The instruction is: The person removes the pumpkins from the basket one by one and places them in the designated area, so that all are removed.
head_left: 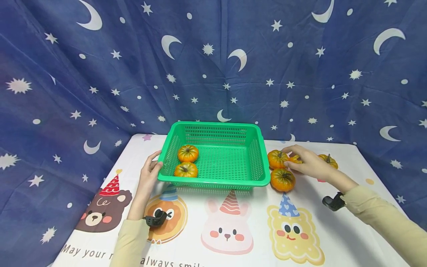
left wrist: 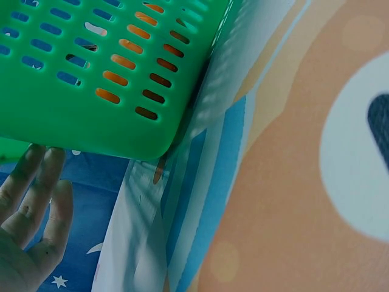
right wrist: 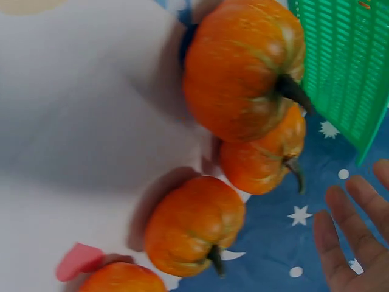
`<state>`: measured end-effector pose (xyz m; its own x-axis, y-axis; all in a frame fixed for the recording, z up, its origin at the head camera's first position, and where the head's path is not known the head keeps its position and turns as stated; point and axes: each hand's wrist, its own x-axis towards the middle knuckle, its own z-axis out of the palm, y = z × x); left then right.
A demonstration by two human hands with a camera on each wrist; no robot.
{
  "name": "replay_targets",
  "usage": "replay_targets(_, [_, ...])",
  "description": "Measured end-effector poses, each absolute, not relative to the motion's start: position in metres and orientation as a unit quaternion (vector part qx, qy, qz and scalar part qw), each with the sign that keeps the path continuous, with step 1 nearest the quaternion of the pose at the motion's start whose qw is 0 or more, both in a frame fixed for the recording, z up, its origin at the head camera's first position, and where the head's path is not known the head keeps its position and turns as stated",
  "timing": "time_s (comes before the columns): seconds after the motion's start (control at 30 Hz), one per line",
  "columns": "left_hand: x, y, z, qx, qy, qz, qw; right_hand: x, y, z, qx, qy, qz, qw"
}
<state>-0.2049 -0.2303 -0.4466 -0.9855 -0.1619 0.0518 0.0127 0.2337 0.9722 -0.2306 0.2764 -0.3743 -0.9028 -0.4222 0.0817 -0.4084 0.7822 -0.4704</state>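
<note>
A green plastic basket point(head_left: 213, 182) stands at the middle of the table's far side, with two small orange pumpkins inside, a rear one point(head_left: 188, 153) and a front one point(head_left: 185, 170). At its left rim is my left hand point(head_left: 151, 172); the left wrist view shows the fingertips point(left wrist: 53, 157) right at the rim, fingers fairly straight. My right hand point(head_left: 308, 163) hovers over the pumpkins right of the basket, fingers spread and holding nothing. Nearest to it are a rear pumpkin point(head_left: 277, 159), a front pumpkin point(head_left: 282, 180) and one partly hidden pumpkin point(head_left: 295, 159).
Farther right, partly behind the right hand, sits another pumpkin point(head_left: 328, 160). A white tablecloth point(head_left: 260, 222) with cartoon figures covers the table. Behind the table hangs a blue curtain point(head_left: 213, 96) with moons and stars.
</note>
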Motion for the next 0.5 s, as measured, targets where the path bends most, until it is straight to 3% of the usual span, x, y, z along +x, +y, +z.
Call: replay_targets(0.5, [-0.205, -0.23, -0.446, 0.045, -0.781, -0.619, 0.069, -0.25, 0.243, -0.345, -0.267, 0.942, -0.202, -0.017])
